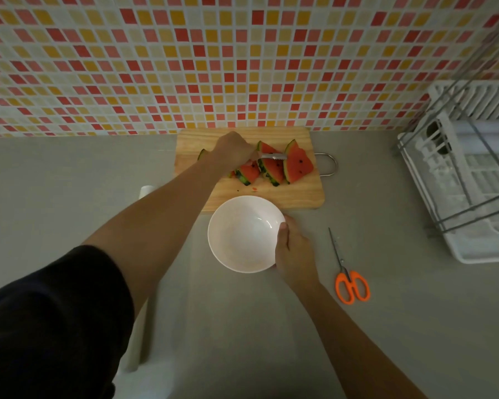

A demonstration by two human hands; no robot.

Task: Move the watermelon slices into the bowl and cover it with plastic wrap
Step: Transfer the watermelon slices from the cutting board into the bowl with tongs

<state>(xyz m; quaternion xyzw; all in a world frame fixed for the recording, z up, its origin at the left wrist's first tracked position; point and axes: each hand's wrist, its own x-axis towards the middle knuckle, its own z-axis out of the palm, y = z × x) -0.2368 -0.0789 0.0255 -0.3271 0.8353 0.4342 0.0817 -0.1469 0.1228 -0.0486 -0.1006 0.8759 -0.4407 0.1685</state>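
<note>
Nearest the lens, the left hand (234, 149) reaches to upper centre, fingers closed on metal tongs (272, 156) among watermelon slices (271, 165) on the cutting board (294, 194); none moved yet. Right hand (293, 251) clasps the empty white bowl's (242, 234) rim. Next: pinch one slice, carry it down-frame.

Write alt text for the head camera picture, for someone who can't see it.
A person's left hand holds metal tongs against watermelon slices on a wooden cutting board, while the right hand grips the rim of an empty white bowl nearer the camera. Orange-handled scissors lie to the right on the grey counter, near a white dish rack.
</note>
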